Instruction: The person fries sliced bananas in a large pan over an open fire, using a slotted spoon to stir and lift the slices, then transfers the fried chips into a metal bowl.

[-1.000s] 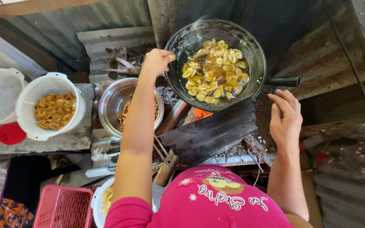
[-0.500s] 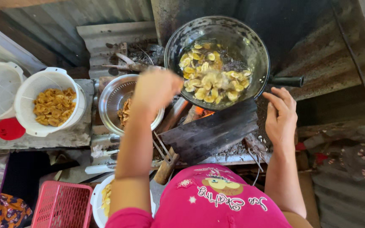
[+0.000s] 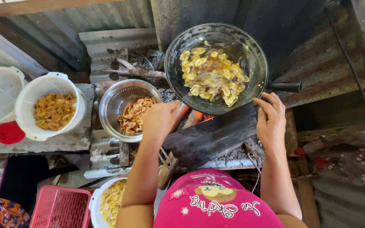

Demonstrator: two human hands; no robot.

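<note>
Where a second ago the left hand (image 3: 159, 120) hovered bare at the wok's (image 3: 258, 63) rim, its grip now holds a skimmer (image 3: 210, 79) among the frying chips (image 3: 212, 71) (right hand (image 3: 271, 122) open, beside the handle (image 3: 284, 86)).

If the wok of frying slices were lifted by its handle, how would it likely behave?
Probably heavy and front-loaded: the wok holds oil and many banana slices, while its handle is short. The oil would likely slosh if tilted. With flames beneath, it is likely very hot.
</note>
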